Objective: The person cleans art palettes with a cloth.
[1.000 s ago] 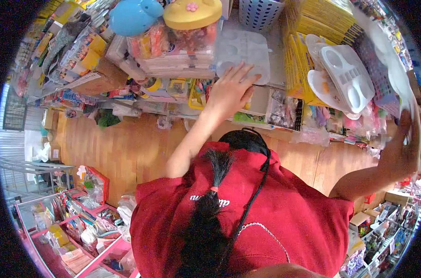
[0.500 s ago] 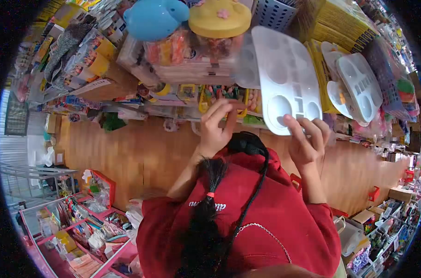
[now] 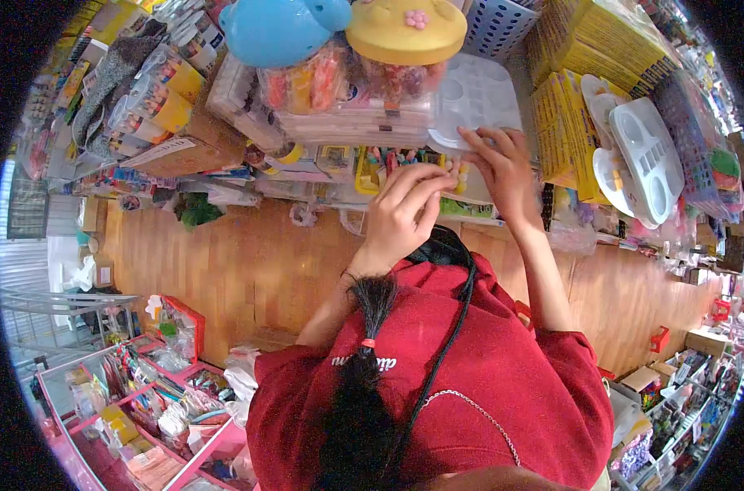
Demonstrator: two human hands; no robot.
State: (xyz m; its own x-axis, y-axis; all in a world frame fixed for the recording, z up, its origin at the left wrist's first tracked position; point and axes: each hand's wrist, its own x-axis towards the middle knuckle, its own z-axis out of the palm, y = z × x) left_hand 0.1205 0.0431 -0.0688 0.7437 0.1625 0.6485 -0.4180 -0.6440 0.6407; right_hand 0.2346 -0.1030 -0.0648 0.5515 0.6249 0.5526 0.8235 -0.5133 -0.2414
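Observation:
A white plastic paint palette (image 3: 476,96) with round wells lies on the shelf in front of me. My right hand (image 3: 503,168) reaches to its near edge, fingers stretched out and fingertips touching it. My left hand (image 3: 406,209) hovers to the left, open, with fingers loosely bent and nothing seen in them. Just beyond it sits a yellow basket (image 3: 362,173) of small coloured items, partly hidden by the fingers. Further right, more white palettes (image 3: 646,155) lean against yellow packs (image 3: 564,123).
A blue-lidded jar (image 3: 278,33) and a yellow-lidded jar (image 3: 406,33) stand on clear boxes ahead. A perforated basket (image 3: 494,29) is behind the palette. Below runs a wooden floor (image 3: 208,278); a pink-edged display bin (image 3: 143,409) stands lower left.
The palette that my right hand held up has been lowered away from me onto the shelf. My right hand has moved forward and left; my left hand has shifted slightly right.

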